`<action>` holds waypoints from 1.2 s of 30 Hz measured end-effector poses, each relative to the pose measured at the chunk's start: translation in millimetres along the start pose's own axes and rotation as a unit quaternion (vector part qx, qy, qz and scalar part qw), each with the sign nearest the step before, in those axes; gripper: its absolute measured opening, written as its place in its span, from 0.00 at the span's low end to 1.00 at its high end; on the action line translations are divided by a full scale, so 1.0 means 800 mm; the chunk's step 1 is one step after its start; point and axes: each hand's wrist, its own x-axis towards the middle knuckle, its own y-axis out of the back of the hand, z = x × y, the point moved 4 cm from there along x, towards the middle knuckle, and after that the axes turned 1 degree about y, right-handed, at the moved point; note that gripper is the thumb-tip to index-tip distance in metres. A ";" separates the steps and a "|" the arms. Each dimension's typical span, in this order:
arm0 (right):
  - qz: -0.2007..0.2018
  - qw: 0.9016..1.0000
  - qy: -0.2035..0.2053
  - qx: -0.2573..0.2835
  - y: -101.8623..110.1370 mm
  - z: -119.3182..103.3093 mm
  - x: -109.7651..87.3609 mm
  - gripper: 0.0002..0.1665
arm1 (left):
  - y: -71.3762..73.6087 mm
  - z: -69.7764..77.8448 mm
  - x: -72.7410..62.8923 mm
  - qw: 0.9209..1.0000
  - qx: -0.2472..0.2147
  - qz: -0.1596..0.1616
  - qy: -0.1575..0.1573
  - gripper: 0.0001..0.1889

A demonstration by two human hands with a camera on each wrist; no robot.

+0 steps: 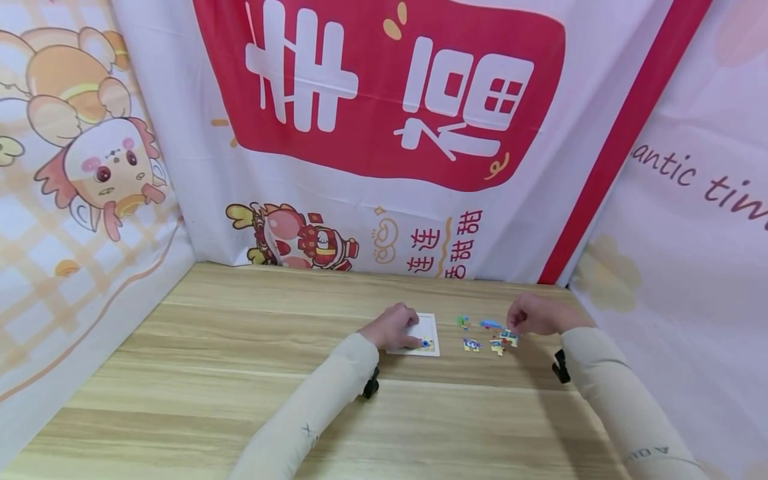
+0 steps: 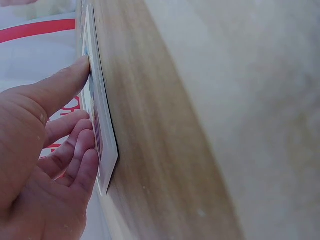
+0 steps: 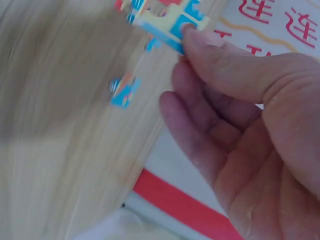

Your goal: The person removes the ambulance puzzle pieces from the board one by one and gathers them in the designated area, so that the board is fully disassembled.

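Note:
My right hand point(image 1: 536, 315) pinches a colourful jigsaw puzzle piece point(image 3: 176, 29) between thumb and fingers, above the loose pieces at the right. The piece shows blue, yellow and red printing. My left hand point(image 1: 393, 327) rests on a flat white puzzle tray point(image 1: 431, 327), covering its left part. Its thumb touches the tray near a small yellow and blue patch point(image 1: 427, 344) at the lower right corner. In the left wrist view the bent fingers point(image 2: 87, 160) meet the tray's face, holding nothing between them.
Between tray and right hand lie loose puzzle pieces: a green one point(image 1: 463, 323), a blue one point(image 1: 491, 324), a purple one point(image 1: 471, 345) and a yellow and red one point(image 1: 497, 347). The wooden table point(image 1: 240, 373) ends at printed cloth walls point(image 1: 384, 220).

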 end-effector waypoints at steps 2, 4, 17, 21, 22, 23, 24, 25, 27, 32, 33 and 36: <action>-0.009 1.000 -0.016 -0.015 0.001 0.005 -0.008 0.08 | 0.000 0.000 0.000 1.000 0.000 0.000 -0.002 0.25; -0.017 0.999 -0.032 -0.035 0.000 0.010 -0.013 0.08 | 0.000 -0.001 0.001 1.000 0.001 0.002 -0.005 0.25; 0.041 0.998 0.004 -0.045 -0.027 0.045 -0.017 0.11 | -0.001 0.000 0.003 1.000 0.008 0.004 -0.009 0.25; 0.066 0.996 0.032 -0.053 -0.029 0.049 -0.015 0.10 | 0.000 -0.001 0.002 1.000 0.005 0.001 -0.004 0.26; 0.071 0.996 0.030 -0.054 -0.028 0.048 -0.015 0.10 | 0.000 -0.001 0.002 1.000 0.005 -0.001 -0.002 0.26; 0.075 0.995 0.029 -0.053 -0.028 0.048 -0.015 0.10 | 0.000 -0.001 0.001 1.000 0.004 -0.002 0.000 0.26; 0.080 0.995 0.033 -0.051 -0.029 0.048 -0.015 0.10 | 0.000 -0.001 0.001 1.000 0.004 -0.003 0.001 0.26; 0.083 0.995 0.032 -0.049 -0.029 0.049 -0.016 0.10 | 0.001 -0.001 0.000 1.000 0.003 -0.003 0.002 0.26; 0.090 0.994 0.037 -0.043 -0.031 0.049 -0.016 0.11 | 0.001 -0.001 0.000 1.000 0.006 -0.004 0.003 0.26; 0.110 0.991 0.060 -0.037 -0.039 0.054 -0.016 0.11 | -0.001 -0.002 0.002 1.000 0.010 -0.003 0.003 0.26; 0.114 0.991 0.062 -0.037 -0.040 0.055 -0.016 0.11 | -0.002 -0.003 0.002 1.000 0.011 -0.003 0.003 0.26; 0.121 0.990 0.064 -0.041 -0.042 0.057 -0.017 0.10 | -0.002 -0.003 0.002 1.000 0.010 -0.004 0.002 0.26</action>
